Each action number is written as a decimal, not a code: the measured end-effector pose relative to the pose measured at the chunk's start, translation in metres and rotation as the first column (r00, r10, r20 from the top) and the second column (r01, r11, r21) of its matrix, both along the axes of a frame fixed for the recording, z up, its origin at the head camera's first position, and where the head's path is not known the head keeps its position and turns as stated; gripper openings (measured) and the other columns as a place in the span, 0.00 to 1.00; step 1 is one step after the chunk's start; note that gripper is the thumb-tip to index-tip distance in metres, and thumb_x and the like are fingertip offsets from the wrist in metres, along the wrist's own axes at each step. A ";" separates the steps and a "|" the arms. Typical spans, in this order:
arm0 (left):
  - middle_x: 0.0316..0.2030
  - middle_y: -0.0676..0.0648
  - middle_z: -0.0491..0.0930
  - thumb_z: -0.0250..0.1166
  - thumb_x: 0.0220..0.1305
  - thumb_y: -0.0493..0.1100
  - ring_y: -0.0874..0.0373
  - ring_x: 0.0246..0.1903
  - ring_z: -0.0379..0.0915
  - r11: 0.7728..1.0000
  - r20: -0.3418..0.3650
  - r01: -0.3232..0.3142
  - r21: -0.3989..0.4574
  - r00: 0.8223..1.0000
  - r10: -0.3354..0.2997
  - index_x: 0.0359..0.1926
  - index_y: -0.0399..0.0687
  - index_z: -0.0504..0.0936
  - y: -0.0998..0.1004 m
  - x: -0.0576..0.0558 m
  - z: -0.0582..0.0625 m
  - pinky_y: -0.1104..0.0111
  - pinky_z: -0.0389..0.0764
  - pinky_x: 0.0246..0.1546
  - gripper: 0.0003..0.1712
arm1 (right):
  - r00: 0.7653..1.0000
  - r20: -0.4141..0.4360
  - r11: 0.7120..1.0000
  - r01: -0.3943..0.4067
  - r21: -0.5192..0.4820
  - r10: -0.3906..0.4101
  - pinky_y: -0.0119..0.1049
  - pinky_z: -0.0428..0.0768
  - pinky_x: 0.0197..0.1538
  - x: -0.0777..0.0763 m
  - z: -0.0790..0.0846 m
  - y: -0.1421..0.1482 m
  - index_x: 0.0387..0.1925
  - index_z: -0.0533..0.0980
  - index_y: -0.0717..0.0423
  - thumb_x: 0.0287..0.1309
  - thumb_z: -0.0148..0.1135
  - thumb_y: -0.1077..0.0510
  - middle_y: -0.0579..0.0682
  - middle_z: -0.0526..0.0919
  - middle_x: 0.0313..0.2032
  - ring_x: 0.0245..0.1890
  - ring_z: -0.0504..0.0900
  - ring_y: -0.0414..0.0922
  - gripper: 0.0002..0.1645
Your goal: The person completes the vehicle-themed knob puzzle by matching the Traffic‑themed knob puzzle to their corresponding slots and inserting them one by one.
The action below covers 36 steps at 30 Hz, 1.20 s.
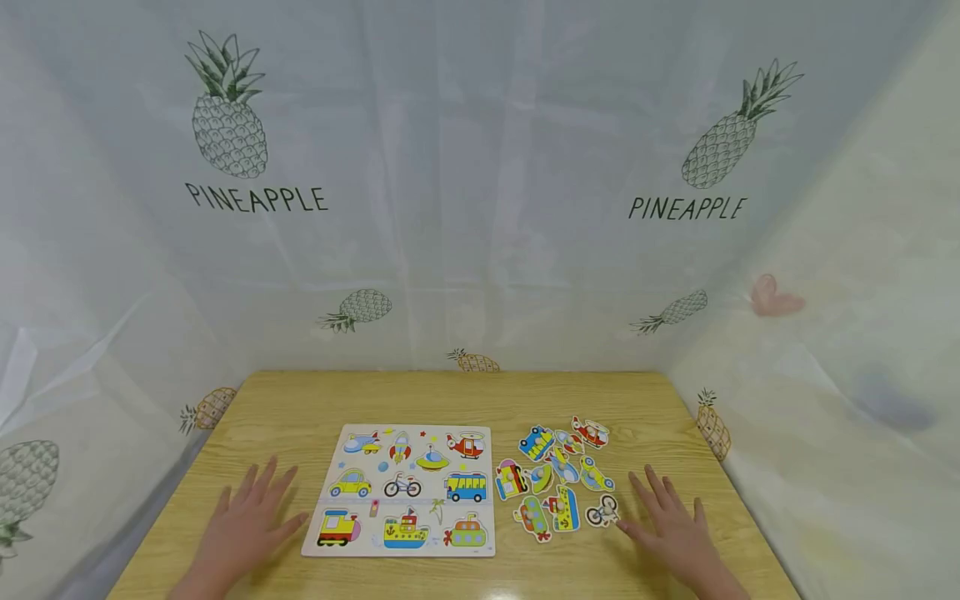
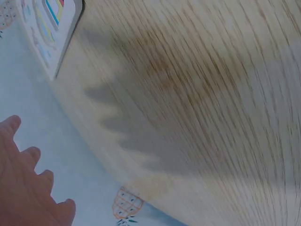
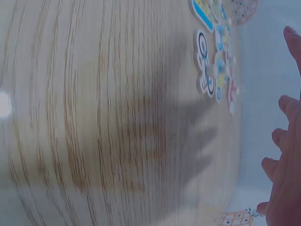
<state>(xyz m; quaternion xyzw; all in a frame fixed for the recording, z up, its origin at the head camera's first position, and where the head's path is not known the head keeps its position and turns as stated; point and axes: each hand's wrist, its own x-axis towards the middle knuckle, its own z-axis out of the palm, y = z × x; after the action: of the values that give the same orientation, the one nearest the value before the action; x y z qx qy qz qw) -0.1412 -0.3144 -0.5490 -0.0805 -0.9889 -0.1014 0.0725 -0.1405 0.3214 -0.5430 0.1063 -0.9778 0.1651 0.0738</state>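
Note:
A white puzzle board [image 1: 360,496] printed with vehicles lies left of the table's middle in the head view. To its right is a loose cluster of knobbed puzzle pieces, among them a bicycle piece [image 1: 602,511], a train piece [image 1: 512,479], a ship piece [image 1: 564,508] and a red helicopter piece [image 1: 590,432]. My left hand [image 1: 243,525] is spread left of the board, apart from it and holding nothing. My right hand [image 1: 673,527] is spread beside the bicycle piece, its thumb close to it; contact cannot be told. The right wrist view shows the bicycle piece [image 3: 203,63] beyond the hand's shadow.
The wooden table [image 1: 450,400] has hand shadows on it in both wrist views. A pale curtain [image 1: 480,208] with pineapple prints hangs behind the table and along both sides. Other pieces, including a bus piece [image 1: 536,443] and a submarine piece [image 1: 533,518], lie close together.

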 end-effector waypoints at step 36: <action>0.39 0.42 0.76 0.77 0.46 0.39 0.49 0.40 0.67 0.739 0.340 -0.386 0.551 0.913 0.224 0.59 0.27 0.71 0.049 0.008 -0.030 0.60 0.67 0.40 0.40 | 0.999 -0.005 0.845 -0.047 -0.532 0.053 0.65 0.63 0.58 0.029 -0.028 -0.106 0.67 0.65 0.65 0.58 0.67 0.56 0.65 0.69 0.63 0.61 0.66 0.67 0.38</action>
<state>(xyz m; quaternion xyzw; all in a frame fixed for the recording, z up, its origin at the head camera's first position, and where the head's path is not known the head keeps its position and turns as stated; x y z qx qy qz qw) -0.1327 -0.2649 -0.5793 0.1250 -0.9036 -0.4094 -0.0157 -0.1117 0.2153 -0.5711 0.1063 -0.8910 0.4318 0.0913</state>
